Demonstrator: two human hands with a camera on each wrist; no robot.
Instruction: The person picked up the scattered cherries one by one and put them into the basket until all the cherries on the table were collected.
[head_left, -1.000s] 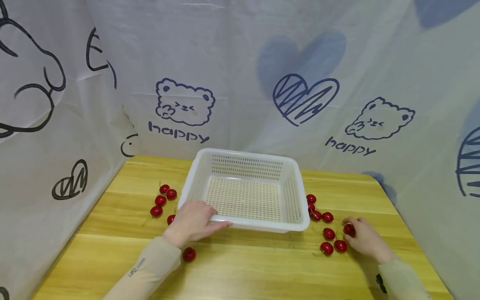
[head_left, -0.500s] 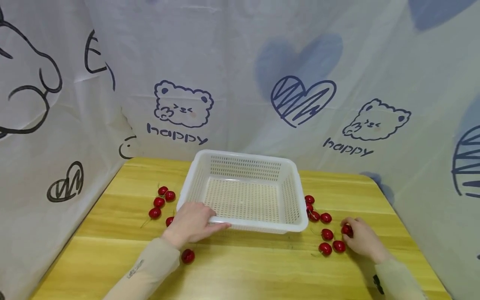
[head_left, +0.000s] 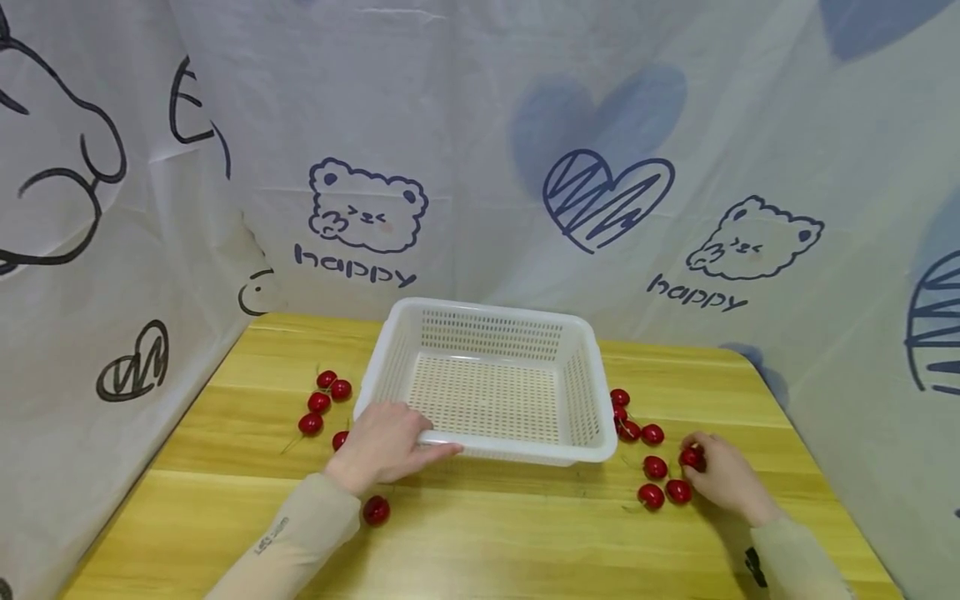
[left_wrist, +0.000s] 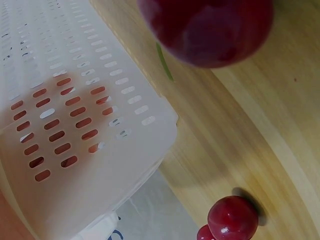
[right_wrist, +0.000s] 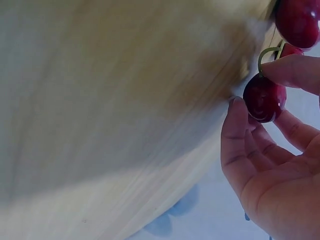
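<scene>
My left hand [head_left: 386, 446] grips the near left part of the rim of a white slotted plastic basket [head_left: 525, 450], its thumb along the front edge. The left wrist view shows reddish fingers through the slots of the basket wall [left_wrist: 135, 175]. No fruit is visible inside the basket. At the right, my right hand [head_left: 727, 479] holds a red cherry [head_left: 692, 457] just above or on the table; which one is hard to tell. In the right wrist view, thumb and fingers surround this cherry [right_wrist: 265, 100], and its green stem curves up beside the thumb.
Several cherries [head_left: 655, 467] lie between the basket and my right hand. More cherries [head_left: 318, 403] rest left of the basket, and one cherry [head_left: 377, 510] sits beside my left sleeve. A printed cloth [head_left: 480, 167] hangs behind the wooden table [head_left: 510, 533].
My right hand and its cherry have shifted very slightly left. The left hand and the basket stay in place; the head view moves a little.
</scene>
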